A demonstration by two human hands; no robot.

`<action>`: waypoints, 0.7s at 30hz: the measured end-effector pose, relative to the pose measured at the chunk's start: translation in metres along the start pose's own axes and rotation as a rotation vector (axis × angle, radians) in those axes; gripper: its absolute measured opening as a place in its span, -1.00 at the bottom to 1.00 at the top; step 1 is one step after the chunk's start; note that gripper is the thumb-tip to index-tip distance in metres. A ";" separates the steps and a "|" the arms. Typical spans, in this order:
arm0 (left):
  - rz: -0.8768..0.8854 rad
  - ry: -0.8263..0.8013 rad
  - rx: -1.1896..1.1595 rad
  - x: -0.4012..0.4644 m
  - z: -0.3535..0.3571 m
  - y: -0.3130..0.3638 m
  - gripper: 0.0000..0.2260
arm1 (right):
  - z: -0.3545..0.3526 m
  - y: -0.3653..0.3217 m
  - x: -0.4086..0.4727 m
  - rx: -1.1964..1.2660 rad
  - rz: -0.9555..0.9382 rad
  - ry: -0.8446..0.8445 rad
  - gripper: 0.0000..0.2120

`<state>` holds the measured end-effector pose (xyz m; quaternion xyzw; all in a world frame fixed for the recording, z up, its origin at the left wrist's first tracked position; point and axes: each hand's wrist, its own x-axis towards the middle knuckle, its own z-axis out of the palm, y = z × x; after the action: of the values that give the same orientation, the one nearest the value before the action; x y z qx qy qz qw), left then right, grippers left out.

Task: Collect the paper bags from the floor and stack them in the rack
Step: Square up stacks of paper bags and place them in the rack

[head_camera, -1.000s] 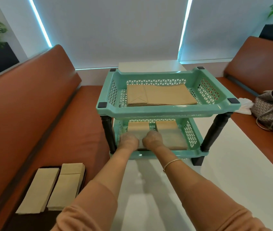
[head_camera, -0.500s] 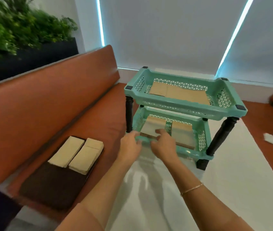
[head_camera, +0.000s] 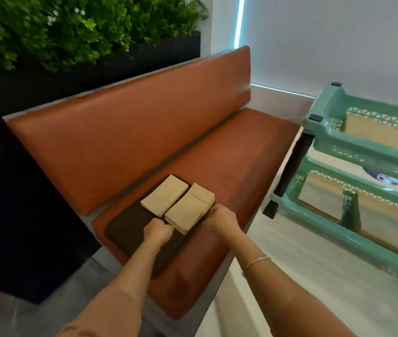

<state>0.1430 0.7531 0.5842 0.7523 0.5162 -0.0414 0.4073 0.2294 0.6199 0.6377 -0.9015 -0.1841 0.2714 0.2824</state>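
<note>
Two stacks of tan paper bags lie side by side on a dark tray point(head_camera: 129, 231) on the orange bench seat: a left stack point(head_camera: 165, 198) and a right stack point(head_camera: 189, 210). My left hand point(head_camera: 159, 231) is curled against the near left edge of the right stack. My right hand point(head_camera: 219, 220) curls round its right edge, with the fingertips hidden. The teal two-tier rack point(head_camera: 324, 132) stands on the white table at the right, with paper bags in its upper tier point(head_camera: 382, 136) and lower tier point(head_camera: 322, 198).
The orange bench backrest point(head_camera: 129, 132) rises behind the tray. A black planter point(head_camera: 47, 93) with green plants stands above it. The white table point(head_camera: 302, 276) reaches from my right arm to the rack, whose black legs point(head_camera: 290, 171) stand near the table's edge.
Both hands have left the rack's lower tier and moved left and down to the right bag stack on the tray. My view has swung left, so the rack now sits at the right edge.
</note>
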 end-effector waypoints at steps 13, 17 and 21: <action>0.104 -0.186 0.203 0.220 0.035 0.008 -0.53 | 0.092 0.010 0.214 0.065 0.395 -0.021 -0.50; 0.234 -0.241 0.307 0.267 0.064 0.023 -0.43 | 0.124 0.022 0.253 0.017 0.349 -0.053 -0.33; 0.291 -0.295 0.451 0.291 0.095 0.030 -0.37 | 0.148 0.028 0.276 -0.104 0.351 -0.144 -0.50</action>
<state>0.3359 0.9035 0.3974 0.8756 0.3162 -0.2053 0.3022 0.3629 0.7931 0.4116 -0.9114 -0.0574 0.3703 0.1699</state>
